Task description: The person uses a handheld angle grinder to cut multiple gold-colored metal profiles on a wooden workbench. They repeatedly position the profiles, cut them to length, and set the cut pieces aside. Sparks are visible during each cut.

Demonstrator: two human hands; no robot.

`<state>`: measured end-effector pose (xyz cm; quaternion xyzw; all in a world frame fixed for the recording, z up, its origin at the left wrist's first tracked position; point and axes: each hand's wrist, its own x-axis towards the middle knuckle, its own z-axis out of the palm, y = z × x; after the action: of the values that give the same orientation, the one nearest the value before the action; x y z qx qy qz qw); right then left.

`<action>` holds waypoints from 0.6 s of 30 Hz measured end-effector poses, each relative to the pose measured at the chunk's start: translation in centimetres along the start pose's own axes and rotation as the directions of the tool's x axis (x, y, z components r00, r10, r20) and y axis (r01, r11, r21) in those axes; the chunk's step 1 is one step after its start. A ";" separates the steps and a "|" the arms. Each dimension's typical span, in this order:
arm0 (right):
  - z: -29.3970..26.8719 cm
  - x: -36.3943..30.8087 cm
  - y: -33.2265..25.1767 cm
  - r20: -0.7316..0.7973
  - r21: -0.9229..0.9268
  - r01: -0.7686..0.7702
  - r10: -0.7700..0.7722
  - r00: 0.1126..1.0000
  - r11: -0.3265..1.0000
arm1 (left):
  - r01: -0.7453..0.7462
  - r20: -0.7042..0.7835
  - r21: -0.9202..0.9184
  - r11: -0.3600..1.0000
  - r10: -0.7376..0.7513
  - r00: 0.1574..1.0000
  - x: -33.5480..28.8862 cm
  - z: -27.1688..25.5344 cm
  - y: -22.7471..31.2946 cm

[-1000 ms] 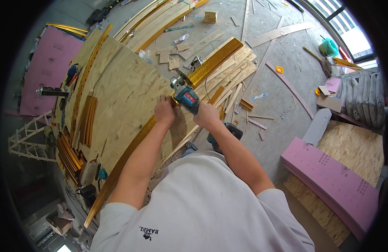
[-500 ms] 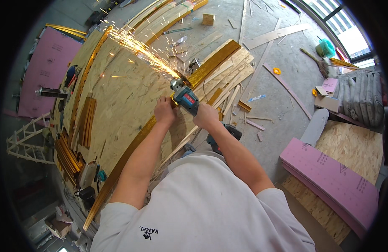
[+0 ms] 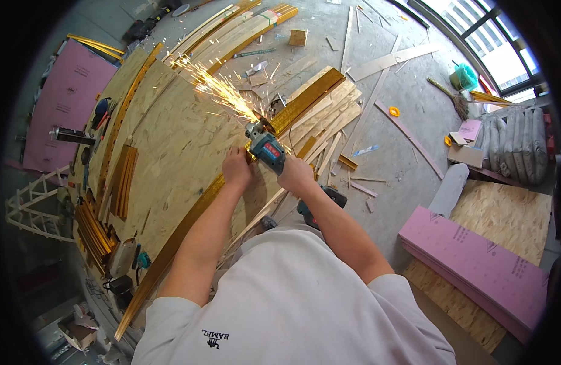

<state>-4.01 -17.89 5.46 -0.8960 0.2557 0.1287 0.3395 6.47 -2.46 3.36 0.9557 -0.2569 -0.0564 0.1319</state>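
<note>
A second earlier the disc of the grinder had thrown no light; now a bright orange fan of sparks shot up and left from it over the desk. Both hands had kept nearly the same places, so the change lay in the disc itself, which seemed to be biting into metal: the cut looked under way, though its depth was too small to tell.

The right hand had its fingers wrapped around the body of the grinder. The left hand was just beside the tool's head, its fingers closed over the gold strip; their undersides were hidden.

The gold strip ran slantwise beneath the disc, its far end over a pile of pale planks and its near end reaching down past the left forearm. It was long and narrow, with a shiny, finely patterned face that looked like thin metal. The grinder had a teal and dark casing with a silvery, rounded metal head. The desk's top was rough chipboard, mottled with flakes, while the planks were straight, smooth-looking and light-grained. Smooth, flat pink boards lay stacked at the right.
</note>
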 end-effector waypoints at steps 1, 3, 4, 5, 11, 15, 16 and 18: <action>0.2 0.2 0.1 0.003 -0.011 -0.008 0.008 1.000 1.000 | 0.007 0.002 -0.007 1.000 -0.007 1.000 0.0 0.0 0.1; -0.1 0.1 -0.2 0.021 -0.026 -0.016 0.017 1.000 1.000 | 0.021 0.007 -0.020 1.000 -0.021 1.000 -0.1 0.1 0.0; -0.2 0.0 -0.3 0.036 -0.029 -0.016 0.017 0.999 0.999 | 0.019 0.007 -0.017 1.000 -0.019 1.000 -0.1 0.1 0.0; -0.5 -0.1 -0.5 0.050 -0.032 -0.016 0.018 0.999 0.999 | 0.016 0.006 -0.013 1.000 -0.015 1.000 -0.1 0.1 0.0; -0.2 0.1 -0.2 0.032 -0.034 -0.008 0.009 0.999 0.999 | 0.007 -0.011 -0.008 1.000 -0.007 1.000 0.0 0.2 0.0; -0.5 0.0 -0.5 0.034 -0.036 -0.007 0.009 0.999 0.999 | -0.029 -0.094 -0.013 0.999 0.028 0.995 0.0 0.7 -0.6; -0.3 0.1 -0.5 0.022 -0.030 -0.013 0.014 1.000 0.999 | -0.026 -0.090 -0.018 0.999 0.025 0.996 0.1 0.9 -0.7; -0.3 0.1 -0.5 0.013 -0.028 -0.014 0.014 1.000 1.000 | -0.018 -0.081 -0.028 0.999 0.016 0.997 0.2 1.1 -0.8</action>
<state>-3.66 -17.79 5.88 -0.8979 0.2579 0.1404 0.3279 6.80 -2.10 2.03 0.9530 -0.2588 -0.0200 0.1565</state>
